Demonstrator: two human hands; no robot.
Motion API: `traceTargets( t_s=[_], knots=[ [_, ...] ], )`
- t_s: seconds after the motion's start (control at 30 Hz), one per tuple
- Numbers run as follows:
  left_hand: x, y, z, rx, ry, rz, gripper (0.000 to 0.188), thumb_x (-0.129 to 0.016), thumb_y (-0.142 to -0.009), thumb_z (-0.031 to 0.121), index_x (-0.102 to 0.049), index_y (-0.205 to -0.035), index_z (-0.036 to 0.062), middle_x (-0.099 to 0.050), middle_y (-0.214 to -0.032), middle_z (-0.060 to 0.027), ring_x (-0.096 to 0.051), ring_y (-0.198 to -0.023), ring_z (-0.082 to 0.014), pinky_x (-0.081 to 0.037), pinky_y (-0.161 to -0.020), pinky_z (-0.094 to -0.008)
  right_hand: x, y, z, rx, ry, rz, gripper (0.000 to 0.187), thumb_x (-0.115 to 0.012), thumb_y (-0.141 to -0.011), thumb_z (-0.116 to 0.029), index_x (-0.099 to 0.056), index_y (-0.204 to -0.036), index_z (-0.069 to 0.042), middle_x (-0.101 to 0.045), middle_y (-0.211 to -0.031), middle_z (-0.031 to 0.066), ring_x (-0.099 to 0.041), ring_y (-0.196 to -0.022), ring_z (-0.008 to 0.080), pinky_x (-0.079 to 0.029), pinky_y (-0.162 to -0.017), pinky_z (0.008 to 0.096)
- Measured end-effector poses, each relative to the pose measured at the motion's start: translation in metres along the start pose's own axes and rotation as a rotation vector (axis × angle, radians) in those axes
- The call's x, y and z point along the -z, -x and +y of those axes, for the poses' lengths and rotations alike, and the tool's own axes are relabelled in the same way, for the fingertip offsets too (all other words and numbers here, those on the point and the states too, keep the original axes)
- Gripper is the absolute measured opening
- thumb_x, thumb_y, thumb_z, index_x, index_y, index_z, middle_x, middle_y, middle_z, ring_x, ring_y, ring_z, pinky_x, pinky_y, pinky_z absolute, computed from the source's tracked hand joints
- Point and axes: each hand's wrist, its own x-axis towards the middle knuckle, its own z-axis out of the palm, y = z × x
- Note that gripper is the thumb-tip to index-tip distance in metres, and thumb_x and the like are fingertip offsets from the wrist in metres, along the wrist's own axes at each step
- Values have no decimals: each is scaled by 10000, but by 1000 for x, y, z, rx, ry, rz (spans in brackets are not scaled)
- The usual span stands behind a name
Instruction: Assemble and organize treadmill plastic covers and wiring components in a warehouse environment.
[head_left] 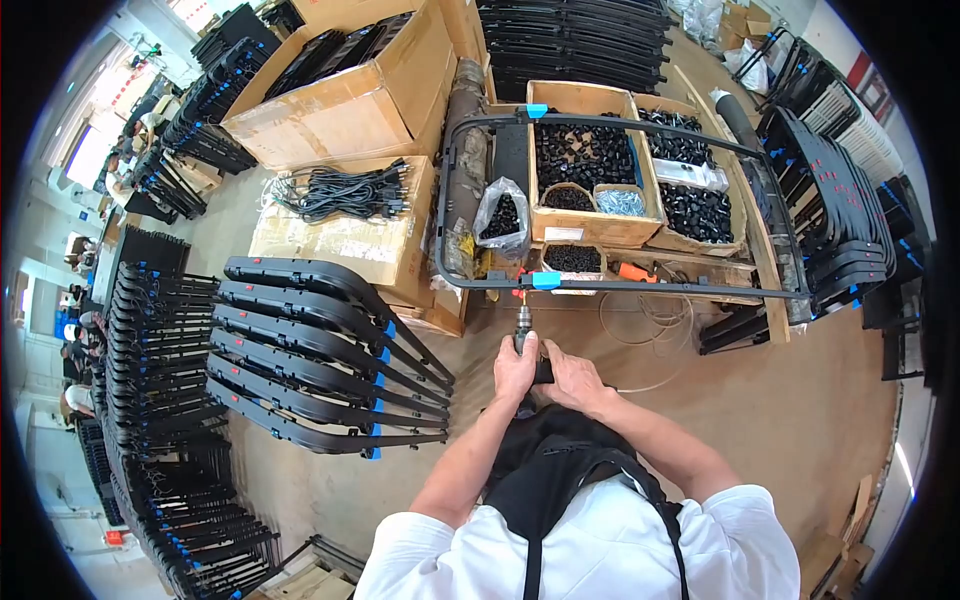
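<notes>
Both my hands are wrapped round a power drill [524,320] whose metal chuck points away from me. My left hand [514,370] grips its front part just behind the chuck. Around the rear of the drill closes my right hand [574,377]; the handle is mostly hidden. The bit reaches the near bar of a large black metal frame [660,288], beside a blue clip [546,281] on that bar. Whether the bit touches the bar I cannot tell. The frame lies across the bench, over the parts boxes.
A wooden box [645,226] holds black plastic parts and small bins of screws. Beside it are a bag of black pieces [502,215] and an orange-handled tool [636,272]. Coiled cables [350,190] lie on a carton at left. Stacked black frames [300,350] stand near my left; more stand at right.
</notes>
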Motion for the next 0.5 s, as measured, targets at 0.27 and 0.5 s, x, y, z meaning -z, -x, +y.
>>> traceTargets(
  t_s=[0.27, 0.5],
  knots=[
    [-7, -12, -5, -29, 15, 22, 611, -620, -990, 598, -604, -1063, -9, -723, -1007, -301, -698, -1015, -484, -521, -904, -538, -1, -8, -2, 20, 53, 3, 789, -853, -789, -273, -477, -1415, 24, -645, -1283, 241, -651, -1166, 423, -550, -965, 513],
    [-8, -10, -14, -33, 43, 29, 617, -620, -991, 598, -612, -1082, -11, -723, -1025, -300, -697, -1033, -476, -520, -913, -532, -11, -4, -11, 80, 23, 100, 575, -834, -775, -162, -577, -1260, 10, -575, -1315, 190, -602, -1188, 418, -534, -980, 540]
  ],
)
